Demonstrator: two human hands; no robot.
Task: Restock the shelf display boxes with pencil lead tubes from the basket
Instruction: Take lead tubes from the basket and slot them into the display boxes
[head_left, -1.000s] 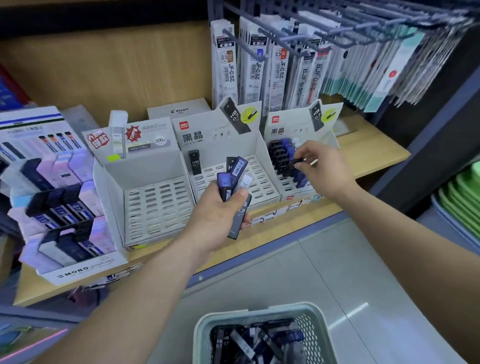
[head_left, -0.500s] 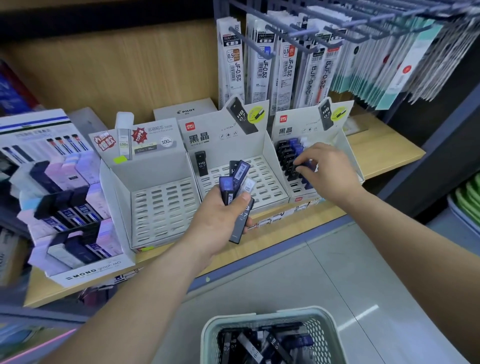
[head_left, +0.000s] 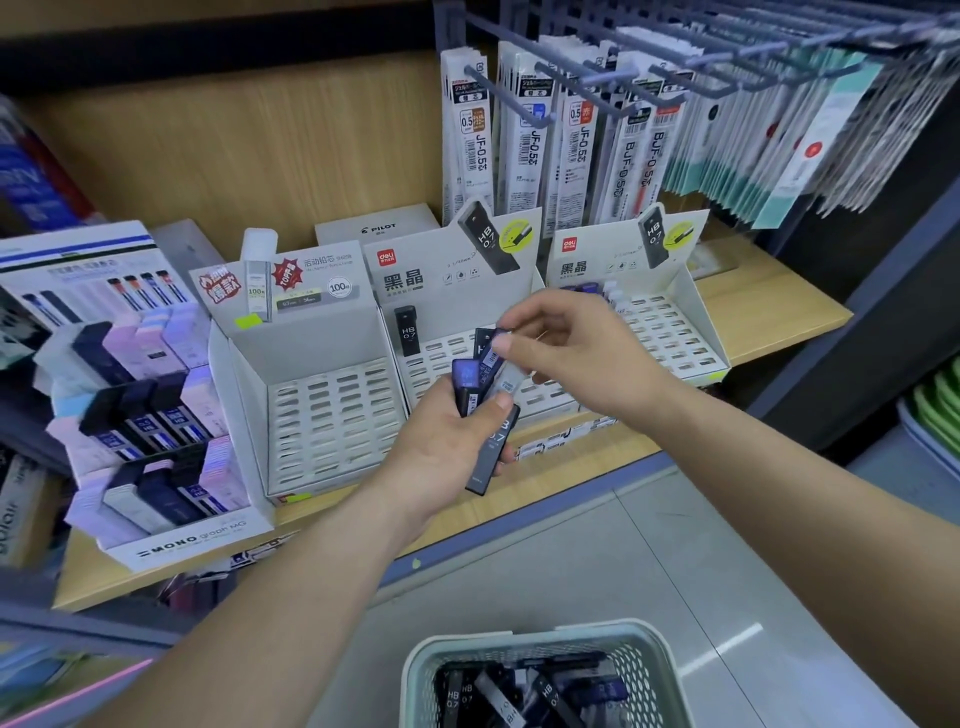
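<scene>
My left hand (head_left: 441, 452) grips a fanned bunch of lead tubes (head_left: 480, 395), black, blue and clear, in front of the middle display box (head_left: 452, 291). My right hand (head_left: 582, 353) has its thumb and forefinger pinched on the top of one blue tube in that bunch. The middle box holds one black HB tube (head_left: 407, 330) standing at its back left. The right display box (head_left: 670, 332) shows a few tubes at its back left, partly hidden by my right hand. The left display box (head_left: 322, 410) has empty slots. A pale green basket (head_left: 530, 675) with several tubes sits at the bottom.
A Mono display box (head_left: 140, 421) full of tubes stands at the shelf's left. Refill packs (head_left: 571, 135) hang on hooks above the boxes. The wooden shelf edge (head_left: 571, 467) runs below my hands. Green trays (head_left: 935, 410) are stacked at the far right.
My right hand left the right display box and came left to the bunch in my left hand, pinching one tube. The left hand stayed in place.
</scene>
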